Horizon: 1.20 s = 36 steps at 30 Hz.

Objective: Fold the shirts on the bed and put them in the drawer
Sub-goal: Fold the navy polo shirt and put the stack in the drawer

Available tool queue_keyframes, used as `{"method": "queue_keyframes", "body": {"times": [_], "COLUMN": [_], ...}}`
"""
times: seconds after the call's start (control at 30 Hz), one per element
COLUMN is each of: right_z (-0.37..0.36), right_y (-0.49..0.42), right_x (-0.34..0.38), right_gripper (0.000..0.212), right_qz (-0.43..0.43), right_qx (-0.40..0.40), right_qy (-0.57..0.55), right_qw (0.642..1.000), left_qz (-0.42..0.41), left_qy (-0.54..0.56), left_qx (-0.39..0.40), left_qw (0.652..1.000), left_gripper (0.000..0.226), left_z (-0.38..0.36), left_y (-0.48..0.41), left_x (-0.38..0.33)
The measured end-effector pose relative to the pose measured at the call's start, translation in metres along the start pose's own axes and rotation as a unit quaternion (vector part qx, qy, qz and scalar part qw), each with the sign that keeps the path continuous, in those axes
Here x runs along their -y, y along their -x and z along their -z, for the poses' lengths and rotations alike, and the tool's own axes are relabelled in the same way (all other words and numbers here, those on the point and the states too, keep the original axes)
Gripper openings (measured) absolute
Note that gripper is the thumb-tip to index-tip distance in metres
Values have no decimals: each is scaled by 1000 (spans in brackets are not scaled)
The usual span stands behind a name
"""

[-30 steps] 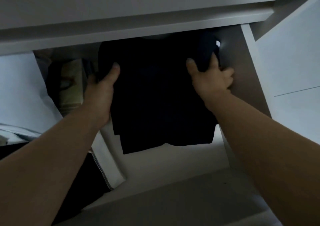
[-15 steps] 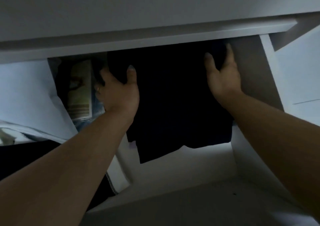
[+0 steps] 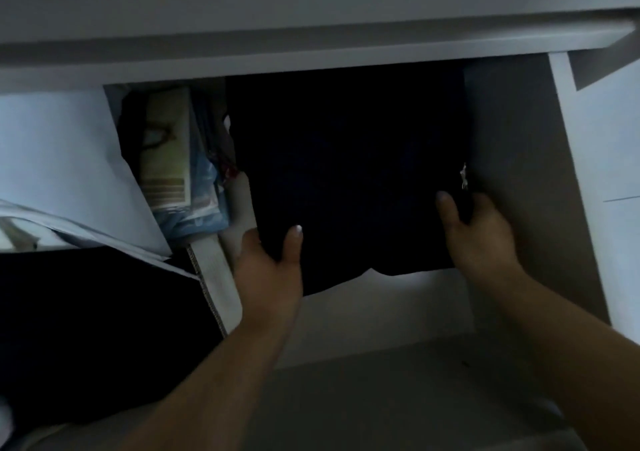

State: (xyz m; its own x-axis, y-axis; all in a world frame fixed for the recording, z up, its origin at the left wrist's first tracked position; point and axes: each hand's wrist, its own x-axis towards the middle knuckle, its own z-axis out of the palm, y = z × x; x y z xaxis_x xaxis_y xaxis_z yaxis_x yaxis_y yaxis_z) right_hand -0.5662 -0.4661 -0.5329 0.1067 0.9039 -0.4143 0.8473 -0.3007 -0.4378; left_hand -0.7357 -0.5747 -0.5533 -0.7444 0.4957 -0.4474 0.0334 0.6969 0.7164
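A folded dark navy shirt [image 3: 349, 173] lies inside the open white drawer [image 3: 512, 160], reaching back under the cabinet top. A small pale logo shows on its right edge. My left hand [image 3: 270, 267] grips the shirt's near left corner, thumb on top. My right hand [image 3: 481, 236] grips the near right edge, thumb on top and fingers round the side. The shirt's near edge hangs a little over the drawer's pale floor.
To the left of the shirt in the drawer stand a printed packet [image 3: 166, 160] and a blue plastic bag [image 3: 204, 194], behind a white cardboard divider [image 3: 221, 277]. White sheets of paper [image 3: 69, 173] and a dark cloth [image 3: 86, 329] lie at the left. The cabinet top [image 3: 311, 49] overhangs.
Both hands have slid from the shirt's far corners back to its near corners. The shirt now lies deeper in the drawer, lower and flatter.
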Motion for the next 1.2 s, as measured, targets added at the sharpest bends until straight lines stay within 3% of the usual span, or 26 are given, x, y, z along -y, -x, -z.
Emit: {"method": "queue_keyframes", "body": {"times": [0.17, 0.3, 0.37, 0.43, 0.5, 0.57, 0.63, 0.8, 0.9, 0.97, 1.07, 1.2], "right_z": [5, -1, 1, 6, 9, 10, 9, 5, 8, 12, 20, 27], "right_y": [-8, 1, 5, 1, -7, -14, -22, -49, -45, -37, -27, -21], "right_x": [3, -3, -1, 6, 16, 31, 48, 62, 52, 43, 37, 20], "right_gripper": [18, 42, 46, 43, 41, 43, 49, 59, 49, 44, 32, 27], "right_qz": [87, 5, 17, 35, 40, 37, 32, -64, -45, 0, 48, -43], "right_qx": [-91, -48, -57, -67, -73, -81, -89, -27, -25, -48, -63, 40], "right_qy": [-44, 17, 32, 40, 41, 25, 27, -47, -50, -69, -124, -163], "right_qw": [991, 999, 998, 996, 996, 996, 995, 996, 997, 996, 989, 985], "left_qz": [-111, -15, -5, -52, -43, 30, 86, 37, 14, -33, -11, 10], "left_qy": [5, -33, -23, -39, 30, 179, 256, 138, 76, 32, 54, 101], "left_qx": [-7, -24, -60, -81, -78, -64, -33, 3, 18, 6, 9, 10], "left_qw": [994, 999, 998, 995, 996, 981, 962, 990, 997, 999, 998, 995], "left_gripper": [17, 50, 45, 28, 28, 34, 33, 26, 36, 29, 15, 16], "left_z": [7, 3, 6, 12, 15, 16, 15, 8, 13, 15, 16, 22], "left_y": [-26, -10, -5, -17, -40, -65, -83, -84, -65, -52, -40, -36], "left_x": [-11, -2, 0, -5, -19, -41, -61, -65, -50, -39, -33, -25]}}
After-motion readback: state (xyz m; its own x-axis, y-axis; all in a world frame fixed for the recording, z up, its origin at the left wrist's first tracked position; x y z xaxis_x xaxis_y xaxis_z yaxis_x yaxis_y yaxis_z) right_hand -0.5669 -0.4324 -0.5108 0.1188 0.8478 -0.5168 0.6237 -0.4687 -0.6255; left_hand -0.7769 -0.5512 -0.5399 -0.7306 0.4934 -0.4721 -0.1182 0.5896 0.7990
